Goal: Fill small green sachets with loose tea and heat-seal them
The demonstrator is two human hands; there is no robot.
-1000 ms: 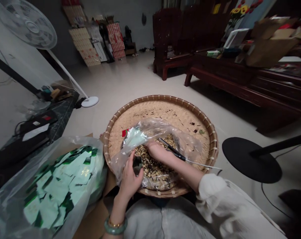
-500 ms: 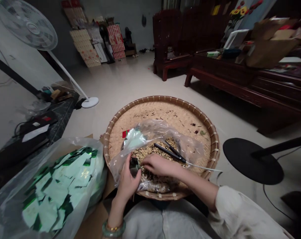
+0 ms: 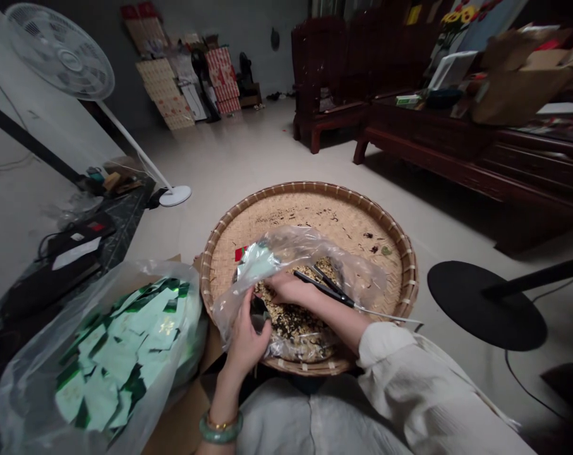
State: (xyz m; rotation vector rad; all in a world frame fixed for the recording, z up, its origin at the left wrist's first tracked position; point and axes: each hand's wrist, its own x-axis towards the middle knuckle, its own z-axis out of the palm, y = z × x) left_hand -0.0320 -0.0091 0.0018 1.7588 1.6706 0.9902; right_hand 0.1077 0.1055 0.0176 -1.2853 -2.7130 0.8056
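Observation:
A round woven basket tray (image 3: pixel 400 243) rests on my lap. In it lies a clear plastic bag (image 3: pixel 357 278) of loose dried tea and grain (image 3: pixel 293 316). My left hand (image 3: pixel 246 341) is closed on a small dark packet (image 3: pixel 259 308) at the bag's near left edge. My right hand (image 3: pixel 289 289) reaches into the bag with its fingers curled over the loose mix; what they pinch is hidden. A black tool with a white cord (image 3: pixel 331 289) lies across the bag just behind my right wrist.
A big clear bag of green and white packets (image 3: pixel 120 354) sits in a cardboard box at my left. A black table (image 3: pixel 54 265) with devices stands beyond it. A white fan (image 3: pixel 61 54) is far left, a black round stand base (image 3: pixel 488 303) at right, dark wooden furniture (image 3: pixel 457 151) behind.
My right hand drew back to the packet in my left hand, then moved forward into the loose mix again. My left hand stayed on the packet.

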